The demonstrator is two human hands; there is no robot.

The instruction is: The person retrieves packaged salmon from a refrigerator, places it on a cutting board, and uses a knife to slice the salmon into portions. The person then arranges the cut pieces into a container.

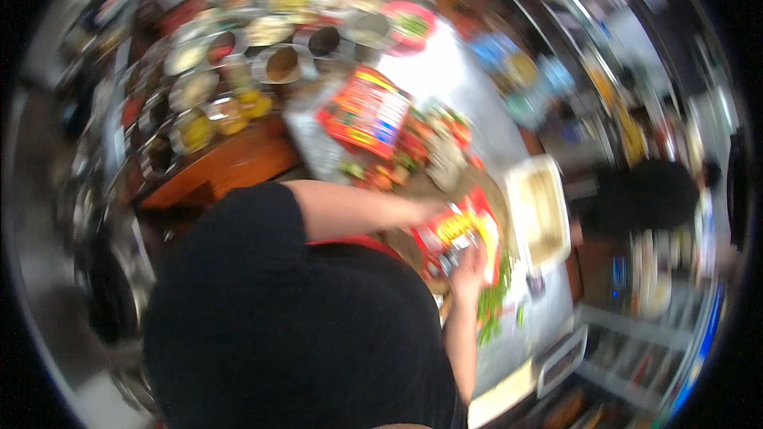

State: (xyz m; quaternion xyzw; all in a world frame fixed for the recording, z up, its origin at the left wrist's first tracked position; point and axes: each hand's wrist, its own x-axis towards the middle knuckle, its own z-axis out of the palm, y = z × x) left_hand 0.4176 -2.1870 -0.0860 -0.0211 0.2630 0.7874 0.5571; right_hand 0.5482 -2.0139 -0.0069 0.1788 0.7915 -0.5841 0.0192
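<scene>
A red and yellow plastic packet [456, 232] with a printed front is held over a round brown chopping board [498, 190]. My right hand [468, 265] grips the packet's lower side, fingers across its front. At its upper left edge, my left hand [432, 213] holds on, blurred by motion. Beyond the hands lie chopped red and green vegetables [411, 143] and a pale, crumpled item [444, 161] that I cannot identify. Another red packet [366, 110] lies flat on the metal worktop [459, 83]. Cut green stalks [495, 310] lie beside the board, near my right forearm.
Right of the board is a white rectangular tray [539, 211]. Several metal containers of ingredients [283, 64] crowd the upper left, with pink bowls [411, 24] at the far end. A person in dark clothing [638, 196] is across the worktop. A grey device [562, 360] sits at the worktop's lower edge.
</scene>
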